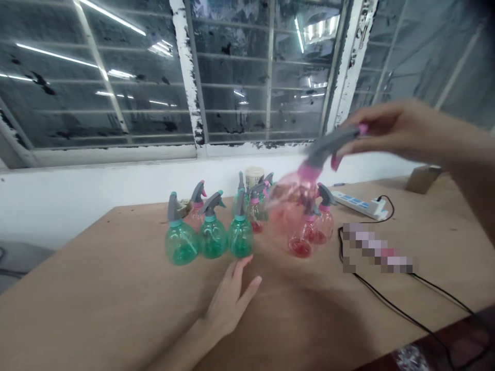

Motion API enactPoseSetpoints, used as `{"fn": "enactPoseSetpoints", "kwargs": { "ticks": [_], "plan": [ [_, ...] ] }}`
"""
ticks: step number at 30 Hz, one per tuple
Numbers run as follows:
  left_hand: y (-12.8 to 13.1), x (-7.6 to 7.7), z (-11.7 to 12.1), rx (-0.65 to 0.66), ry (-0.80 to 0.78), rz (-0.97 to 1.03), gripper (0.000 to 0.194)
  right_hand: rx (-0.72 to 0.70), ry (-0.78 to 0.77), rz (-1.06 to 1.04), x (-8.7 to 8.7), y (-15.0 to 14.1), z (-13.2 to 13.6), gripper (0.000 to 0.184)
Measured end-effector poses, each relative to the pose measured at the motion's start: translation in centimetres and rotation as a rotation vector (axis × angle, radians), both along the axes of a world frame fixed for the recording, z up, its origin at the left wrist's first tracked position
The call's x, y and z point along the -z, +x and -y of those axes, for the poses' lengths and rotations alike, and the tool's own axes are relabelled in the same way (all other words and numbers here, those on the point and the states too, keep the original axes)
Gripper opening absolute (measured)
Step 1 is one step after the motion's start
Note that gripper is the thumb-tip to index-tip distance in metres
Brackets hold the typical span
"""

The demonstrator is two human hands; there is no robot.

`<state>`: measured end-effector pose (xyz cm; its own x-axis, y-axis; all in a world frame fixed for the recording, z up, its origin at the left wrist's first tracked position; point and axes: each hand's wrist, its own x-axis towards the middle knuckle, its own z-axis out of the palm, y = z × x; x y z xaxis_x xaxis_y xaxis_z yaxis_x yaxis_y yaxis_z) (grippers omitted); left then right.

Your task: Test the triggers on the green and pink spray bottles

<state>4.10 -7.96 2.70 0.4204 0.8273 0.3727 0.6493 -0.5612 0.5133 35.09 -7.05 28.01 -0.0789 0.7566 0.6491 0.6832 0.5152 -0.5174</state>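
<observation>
A barred window (266, 72) spans the white wall behind your wooden table (116, 288). Your right hand (390, 129) is closed around the grey spray head of a raised pink bottle (288, 211), which tilts with its round body down toward your left; motion blur hides whether it has liquid in it. Under and beside it, clear pink bottles (300, 242) stand upright, deeper red low inside. Your left hand (230, 299) holds nothing, its fingertips just at the base of the right-hand front green bottle (240, 239); you can't tell if they touch. That bottle stands in a row with the middle green bottle (212, 239) and the left green bottle (181, 247), all darker green toward the bottom, though whether that is liquid is unclear. More pink and green bottles stand behind, near a pale cylindrical container (254, 178) whose contents don't show. Your right wrist bends in from the right, fingers pointing left; your left forearm rises from below, thumb apart, fingers loosely extended. Farther right lie a white power strip (359, 205) and a brown box (423, 179).
</observation>
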Motion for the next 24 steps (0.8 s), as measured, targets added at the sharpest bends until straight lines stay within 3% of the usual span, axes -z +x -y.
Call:
{"fn": "enactPoseSetpoints", "kwargs": {
  "ticks": [1,3,8,12,14,19,22,24],
  "plan": [
    [-0.1,0.1,0.1,0.053,-0.012,0.056,0.04,-0.192,-0.096,0.186,0.8,-0.6,0.3,0.018],
    [-0.2,0.5,0.1,0.171,-0.012,0.143,0.046,-0.425,-0.265,0.317,3.1,-1.9,0.2,0.016],
    [0.2,0.5,0.6,0.338,-0.041,0.127,0.078,-0.704,-0.597,0.23,8.6,-5.3,-1.7,0.019],
    [0.8,-0.5,1.1,0.296,-0.192,0.078,0.079,-0.862,-0.671,0.181,10.2,-6.3,-3.2,0.019],
    [1.0,-0.7,1.3,0.251,-0.272,0.104,0.078,-0.878,-0.684,0.162,10.8,-6.1,-3.6,0.028],
    [1.3,0.0,1.2,0.096,-0.278,0.264,0.091,-0.785,-0.593,-0.015,14.4,-5.8,-2.2,0.088],
    [1.4,0.6,1.0,0.054,-0.226,0.319,0.093,-0.698,-0.437,-0.125,17.5,-7.1,-0.3,0.106],
    [1.5,0.7,1.0,0.047,-0.187,0.317,0.092,-0.622,-0.386,-0.245,19.2,-8.5,0.7,0.107]
  ]
}}
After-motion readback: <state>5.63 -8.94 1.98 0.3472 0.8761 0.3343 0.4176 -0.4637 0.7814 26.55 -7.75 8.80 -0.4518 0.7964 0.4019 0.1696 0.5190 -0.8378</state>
